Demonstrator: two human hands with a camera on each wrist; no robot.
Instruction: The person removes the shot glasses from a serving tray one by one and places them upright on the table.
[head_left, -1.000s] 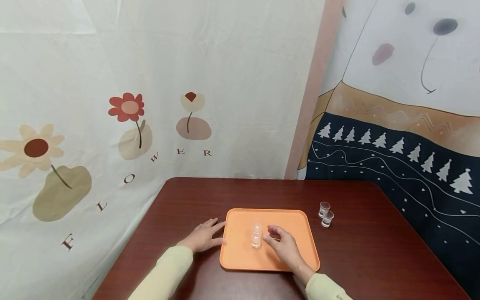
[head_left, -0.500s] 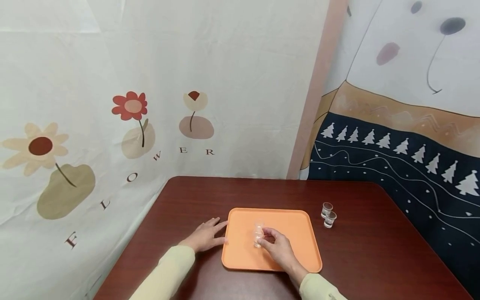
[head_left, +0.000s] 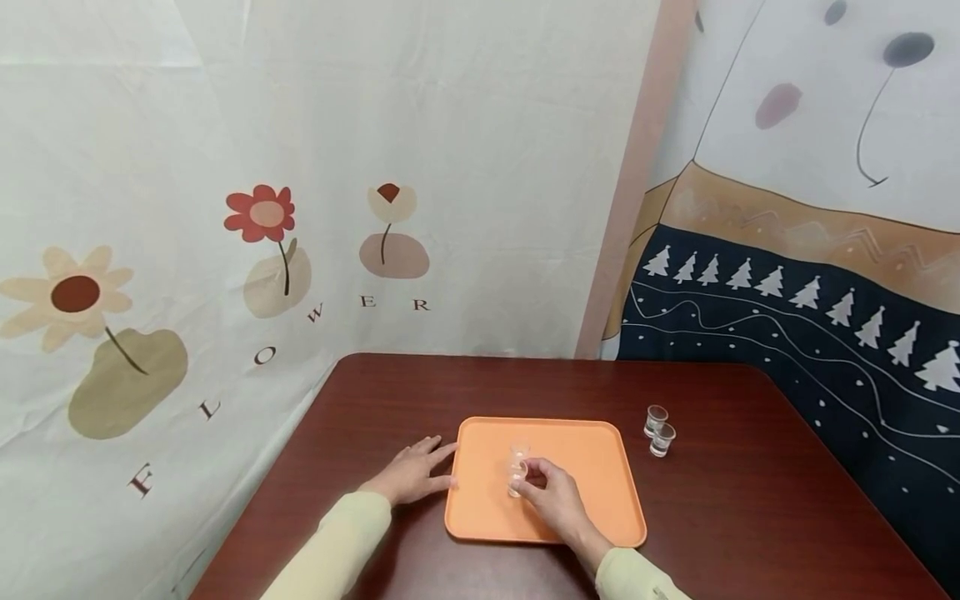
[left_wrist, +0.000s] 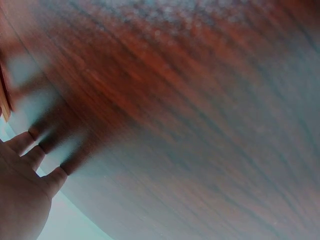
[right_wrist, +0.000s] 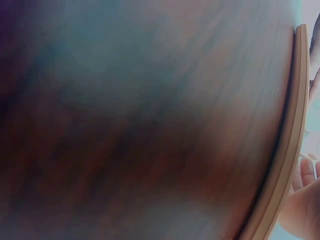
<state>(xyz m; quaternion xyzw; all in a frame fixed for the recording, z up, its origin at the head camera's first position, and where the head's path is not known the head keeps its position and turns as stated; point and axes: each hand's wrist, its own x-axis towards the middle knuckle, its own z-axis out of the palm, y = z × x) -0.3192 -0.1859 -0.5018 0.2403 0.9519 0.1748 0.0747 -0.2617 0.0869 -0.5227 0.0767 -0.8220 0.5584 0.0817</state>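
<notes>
Since the earlier view, the right hand [head_left: 553, 502] has moved left, and its thumb and forefinger now appear to pinch the near glass [head_left: 514, 487] on the tray [head_left: 480, 508]. The far glass [head_left: 520, 451] stands right behind, so a forward nudge could topple it. Straight and spread, the left hand [head_left: 408, 473] holds nothing at the tray's left edge; pushing there might slide everything.

I have the left grip [head_left: 411, 475] palm down, fingers spread and extended; the right grip [head_left: 551, 498] pinches with thumb and curved forefinger. Both forearms [head_left: 333, 542] reach forward in pale yellow sleeves [head_left: 636, 573].
</notes>
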